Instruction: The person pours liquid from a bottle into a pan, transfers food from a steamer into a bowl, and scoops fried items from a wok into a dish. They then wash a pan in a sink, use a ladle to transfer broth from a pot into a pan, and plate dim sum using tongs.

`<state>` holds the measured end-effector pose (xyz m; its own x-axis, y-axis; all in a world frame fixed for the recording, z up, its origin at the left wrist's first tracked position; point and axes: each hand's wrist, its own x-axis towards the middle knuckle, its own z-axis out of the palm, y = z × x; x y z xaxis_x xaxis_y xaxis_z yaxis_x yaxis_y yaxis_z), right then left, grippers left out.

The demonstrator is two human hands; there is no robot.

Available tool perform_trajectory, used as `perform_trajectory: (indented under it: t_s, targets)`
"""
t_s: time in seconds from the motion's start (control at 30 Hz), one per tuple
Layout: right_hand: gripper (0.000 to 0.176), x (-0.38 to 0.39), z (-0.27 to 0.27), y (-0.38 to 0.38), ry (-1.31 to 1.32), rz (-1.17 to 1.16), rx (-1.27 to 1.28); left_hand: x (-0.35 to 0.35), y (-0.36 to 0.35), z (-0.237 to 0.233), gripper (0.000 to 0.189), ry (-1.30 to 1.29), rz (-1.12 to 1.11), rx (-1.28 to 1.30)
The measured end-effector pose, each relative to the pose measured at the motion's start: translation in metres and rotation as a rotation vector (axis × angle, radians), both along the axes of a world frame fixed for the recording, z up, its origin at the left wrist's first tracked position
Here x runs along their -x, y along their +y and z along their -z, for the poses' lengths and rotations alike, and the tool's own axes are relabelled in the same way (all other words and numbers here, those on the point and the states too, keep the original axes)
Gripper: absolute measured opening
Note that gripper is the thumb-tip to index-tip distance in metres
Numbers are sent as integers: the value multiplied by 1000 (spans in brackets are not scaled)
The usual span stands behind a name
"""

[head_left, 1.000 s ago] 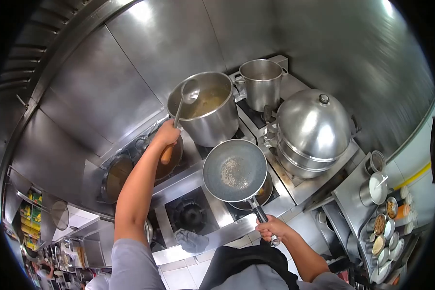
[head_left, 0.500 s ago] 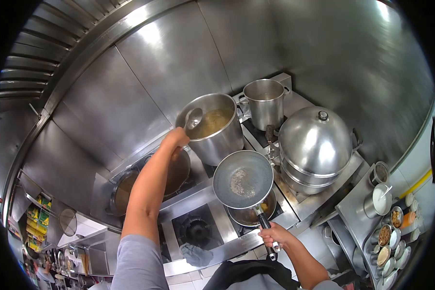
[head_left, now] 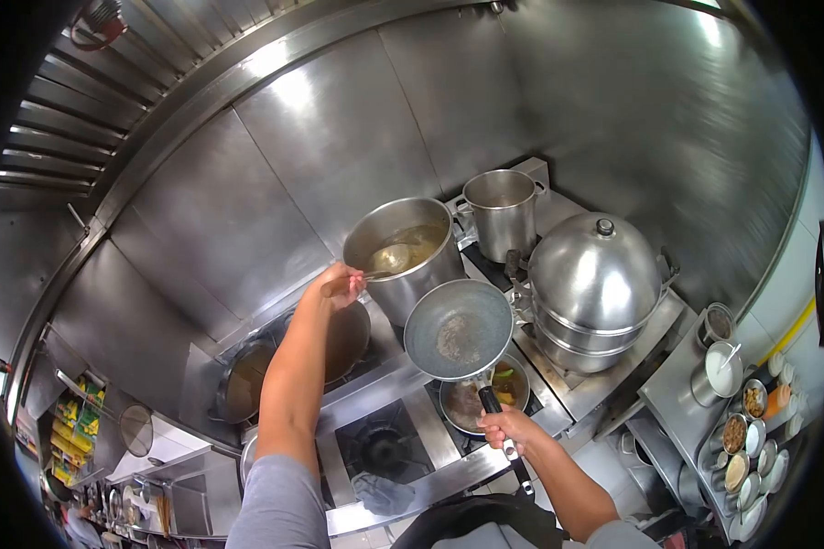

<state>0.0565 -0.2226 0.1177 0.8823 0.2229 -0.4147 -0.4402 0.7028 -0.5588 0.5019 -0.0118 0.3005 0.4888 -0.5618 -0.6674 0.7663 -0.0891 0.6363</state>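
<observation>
My left hand [head_left: 343, 284] is closed around the handle of a ladle [head_left: 392, 259]. The ladle's bowl is at the broth inside a tall steel stockpot [head_left: 398, 293]; how deep it sits is hard to tell. In my right hand [head_left: 511, 430] is the black handle of a grey frying pan [head_left: 430, 340], raised and tilted, with a pale, grainy patch at its centre. Below it, a second pan [head_left: 449, 416] on the stove holds broth with yellow and green pieces. That pan's black handle [head_left: 522, 474] passes below my right hand.
A domed steamer [head_left: 600, 284] and a smaller steel pot [head_left: 506, 220] stand at the back right. Wide pans of brown liquid [head_left: 247, 384] are on the left. A grey cloth [head_left: 384, 494] lies by the front burner [head_left: 382, 446]. Seasoning containers [head_left: 735, 433] line the right shelf.
The ladle has swung from the stockpot's left inner wall rightward to the broth. More of the lower pan and its food shows beneath the frying pan. The whole view has shifted slightly.
</observation>
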Motion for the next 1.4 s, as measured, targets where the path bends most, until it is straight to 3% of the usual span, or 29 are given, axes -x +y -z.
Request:
perform_trajectory:
  t_s: [0.3,0.4,0.53,0.7,0.9,1.0,1.03,1.17,1.27,1.3,1.4]
  targets:
    - [22,-13,-21,21,-14,10,3,78,49,-51,19,-99,20,128]
    - [23,-15,-30,27,-10,9,-3,121,61,-77,28,-73,66,189]
    - [26,-15,-40,33,-34,7,-25,167,85,-85,20,-113,80,221]
    - [26,-7,-56,38,-38,17,-42,230,104,-70,14,-105,115,240]
    - [23,8,-48,33,-43,20,-85,283,122,-22,36,-272,217,19]
    - [22,18,-44,28,-33,19,-59,311,116,-21,40,-369,299,-124]
    - [23,21,-45,26,-30,19,-39,315,114,-23,49,-386,336,-161]
    - [23,27,-41,20,-39,-6,-10,333,118,-12,74,-721,469,-472]
    - [24,30,-40,14,-22,-14,-1,348,116,-22,74,-1546,711,-767]
    - [24,31,-41,11,-21,-13,13,354,105,-36,74,-1589,722,-898]
    - [24,29,-36,3,-19,-27,5,323,88,-55,74,-1849,557,-888]
